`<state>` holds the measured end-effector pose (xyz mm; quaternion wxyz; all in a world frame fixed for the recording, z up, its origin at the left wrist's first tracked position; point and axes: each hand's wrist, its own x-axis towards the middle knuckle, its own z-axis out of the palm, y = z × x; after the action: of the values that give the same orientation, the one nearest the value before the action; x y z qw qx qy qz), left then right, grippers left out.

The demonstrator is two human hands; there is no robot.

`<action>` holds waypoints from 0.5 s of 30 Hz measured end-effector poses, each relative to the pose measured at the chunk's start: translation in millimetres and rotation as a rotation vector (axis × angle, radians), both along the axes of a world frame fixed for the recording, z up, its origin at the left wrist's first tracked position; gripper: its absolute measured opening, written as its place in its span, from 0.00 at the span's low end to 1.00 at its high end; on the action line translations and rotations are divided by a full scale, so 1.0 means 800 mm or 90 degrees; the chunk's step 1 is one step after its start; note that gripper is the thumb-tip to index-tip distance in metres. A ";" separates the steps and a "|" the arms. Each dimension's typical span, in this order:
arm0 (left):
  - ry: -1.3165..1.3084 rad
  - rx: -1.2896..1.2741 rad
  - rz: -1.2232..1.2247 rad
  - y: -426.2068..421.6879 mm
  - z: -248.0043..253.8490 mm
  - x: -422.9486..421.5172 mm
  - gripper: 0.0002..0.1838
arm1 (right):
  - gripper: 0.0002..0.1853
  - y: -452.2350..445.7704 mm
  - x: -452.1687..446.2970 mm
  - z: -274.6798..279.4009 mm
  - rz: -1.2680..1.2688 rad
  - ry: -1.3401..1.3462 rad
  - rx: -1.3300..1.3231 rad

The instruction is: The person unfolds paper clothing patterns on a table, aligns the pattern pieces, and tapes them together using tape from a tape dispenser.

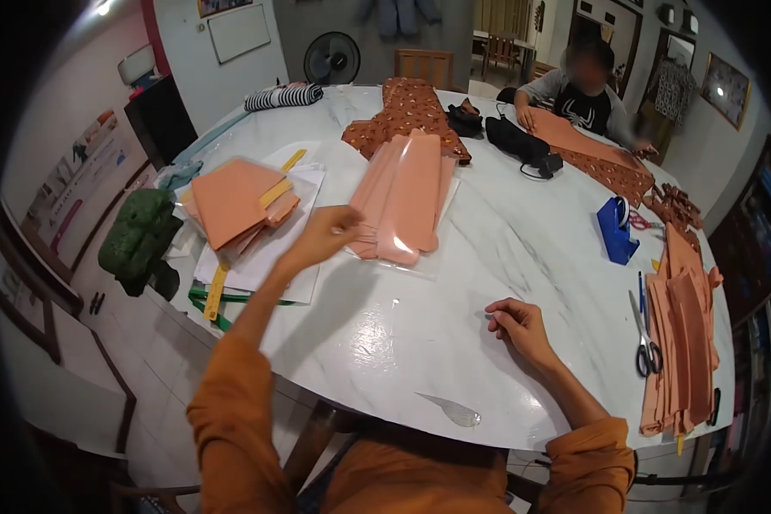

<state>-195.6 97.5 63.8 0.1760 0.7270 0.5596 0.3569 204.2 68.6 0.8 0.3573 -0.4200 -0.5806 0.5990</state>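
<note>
My left hand (324, 235) is at the left edge of a clear plastic packet (415, 261) of folded peach fabric pieces (407, 193). Its fingers are curled together; whether they pinch the plastic or something small, I cannot make out. My right hand (522, 330) rests near the table's front with fingers curled in and nothing visible in them. Left of my left hand lies another stack of folded peach fabric (231, 201) in plastic, on white paper sheets. A small clear plastic scrap (454, 411) lies near the front edge.
On the right are dark-handled scissors (647, 355), long peach strips (681, 351) and a blue tape dispenser (617, 231). A green bundle (137, 236) sits at the left edge. Brown patterned fabric (411, 107) and a black pouch (518, 146) lie farther back. Another person (578, 98) handles fabric at far right.
</note>
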 end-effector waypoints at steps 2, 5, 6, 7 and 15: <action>0.076 0.000 -0.019 0.052 -0.020 0.050 0.22 | 0.09 0.004 -0.003 -0.002 0.010 -0.022 0.023; 0.242 0.158 0.102 0.111 -0.056 0.126 0.32 | 0.09 0.004 0.000 -0.012 0.009 -0.034 0.055; 0.318 0.191 0.159 0.128 -0.063 0.152 0.34 | 0.09 0.004 0.001 -0.013 0.004 -0.034 0.069; 0.393 0.229 0.217 0.145 -0.064 0.168 0.36 | 0.09 0.003 0.002 -0.008 0.005 -0.033 0.055; 0.335 0.116 0.259 0.175 -0.070 0.161 0.31 | 0.08 0.105 0.005 0.029 0.125 -0.046 -0.155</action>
<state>-67.0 237.2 7.9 -0.1151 0.6802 0.6853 0.2332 207.9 153.0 24.0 0.2221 -0.4228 -0.5545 0.6815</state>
